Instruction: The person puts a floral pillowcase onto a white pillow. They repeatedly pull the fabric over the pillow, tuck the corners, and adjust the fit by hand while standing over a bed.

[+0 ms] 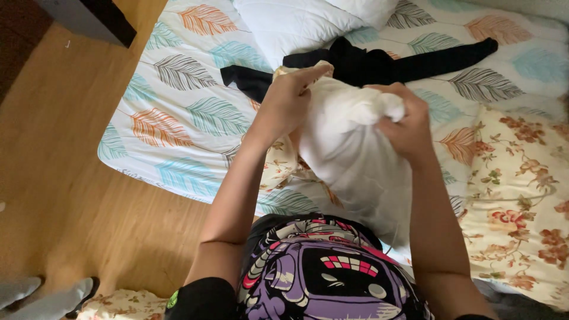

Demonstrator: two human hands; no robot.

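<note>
I hold a white pillow (349,154) up in front of my chest, over the edge of a bed. My left hand (288,98) grips the pillow's upper left corner, where a cream floral pillowcase (278,163) bunches beneath it. My right hand (403,121) pinches a gathered fold of white cloth at the pillow's upper right. The pillow hangs down toward my printed purple shirt (326,272).
A leaf-patterned sheet (184,112) covers the bed. A black garment (379,65) lies spread behind the pillow, with a white quilted pillow (284,24) beyond it. A floral quilt (521,195) lies at right. Wooden floor (65,178) is at left, dark furniture (95,18) top left.
</note>
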